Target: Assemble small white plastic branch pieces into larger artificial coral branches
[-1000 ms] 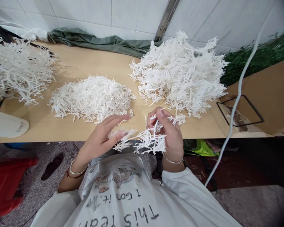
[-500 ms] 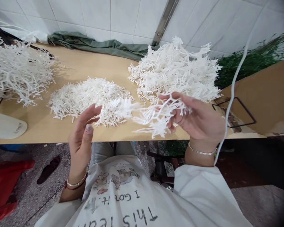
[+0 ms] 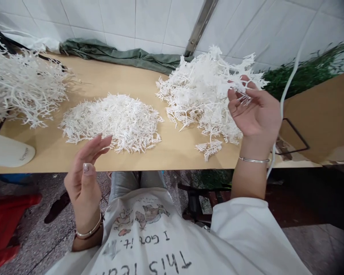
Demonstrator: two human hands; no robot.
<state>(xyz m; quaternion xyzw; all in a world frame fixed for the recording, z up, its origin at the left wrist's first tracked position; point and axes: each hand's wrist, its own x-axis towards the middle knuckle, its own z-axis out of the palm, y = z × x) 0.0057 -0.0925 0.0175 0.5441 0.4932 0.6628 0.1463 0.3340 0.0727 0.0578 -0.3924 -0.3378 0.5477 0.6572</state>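
My left hand is raised at the table's front edge, just short of the low heap of short white plastic sprigs. Its fingers are stretched, the thumb stands apart, and nothing is in it. At the right side of the taller pile of white branching plastic stems, my right hand has its fingers spread and slightly curled among the twig tips. White tips show between thumb and fingers, with no firm grip visible. One white sprig sticks out of the pile toward the front edge.
More white branches stand at the left, behind a white cylindrical container. Green cloth lies along the tiled wall. A white cable hangs at the right, near green foliage and cardboard. A red stool is below left.
My right hand has moved from the front middle back and right to the tall pile, and the branch it held is out of its grasp. My left hand has drawn back toward the lower left.
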